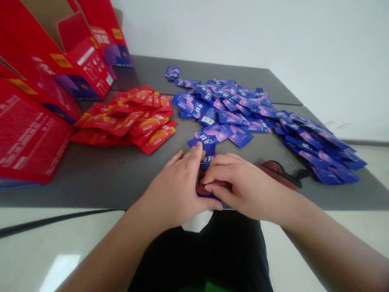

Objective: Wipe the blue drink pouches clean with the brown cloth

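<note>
My left hand lies over a blue packet near the table's front edge, its fingers stretched out and its thumb apart. My right hand meets it from the right, with fingertips pressed together at a reddish-brown surface between the two hands. What the right fingers pinch, if anything, is hidden. A blue edge shows by the left thumb, and a white flap juts out below the left hand, past the table edge. Just beyond my hands lie more blue packets in a loose heap.
Red packets form a pile at left centre. Large red boxes, one with an open top, stand along the left. A second row of blue packets reaches the right edge. Beside my right wrist lies a brown item with a black strap.
</note>
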Available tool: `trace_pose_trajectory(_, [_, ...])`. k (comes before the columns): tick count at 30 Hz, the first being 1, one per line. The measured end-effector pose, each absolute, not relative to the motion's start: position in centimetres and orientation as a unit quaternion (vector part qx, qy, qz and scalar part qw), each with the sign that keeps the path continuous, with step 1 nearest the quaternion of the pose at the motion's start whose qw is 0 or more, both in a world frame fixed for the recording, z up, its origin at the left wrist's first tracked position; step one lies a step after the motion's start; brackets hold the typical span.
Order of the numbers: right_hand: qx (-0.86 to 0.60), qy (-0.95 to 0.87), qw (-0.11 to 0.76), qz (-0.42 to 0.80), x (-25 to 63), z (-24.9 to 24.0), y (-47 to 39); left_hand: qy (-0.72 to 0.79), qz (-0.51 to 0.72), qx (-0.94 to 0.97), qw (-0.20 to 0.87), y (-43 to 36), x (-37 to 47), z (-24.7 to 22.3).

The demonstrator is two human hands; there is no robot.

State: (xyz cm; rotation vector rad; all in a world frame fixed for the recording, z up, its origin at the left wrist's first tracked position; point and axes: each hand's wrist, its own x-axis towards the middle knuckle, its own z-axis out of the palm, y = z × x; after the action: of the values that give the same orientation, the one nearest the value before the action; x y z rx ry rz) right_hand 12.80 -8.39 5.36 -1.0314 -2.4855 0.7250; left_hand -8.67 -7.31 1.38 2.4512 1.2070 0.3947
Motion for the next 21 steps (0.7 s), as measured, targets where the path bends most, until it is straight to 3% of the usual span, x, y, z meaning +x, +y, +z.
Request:
trace_pose_trajectory(13, [-0.45, -0.86, 0.176, 0.164, 12.9, 3.6, -5.7, 0.413, 0.14, 0.879, 0.194, -7.3, -8.9, 2.3])
trace_pose_trajectory(18, [-0.496, -0.819, 0.26, 0.128, 13.5, 3.8, -5.3, 0.41, 0.127, 0.886, 0.174, -7.2, -8.9, 1.9])
trace_pose_trajectory(21, [-0.454, -0.824, 0.286, 0.182, 13.7, 4.8, -6.7, 0.419, 0.134, 0.88, 0.18, -7.2, -8.9, 1.6])
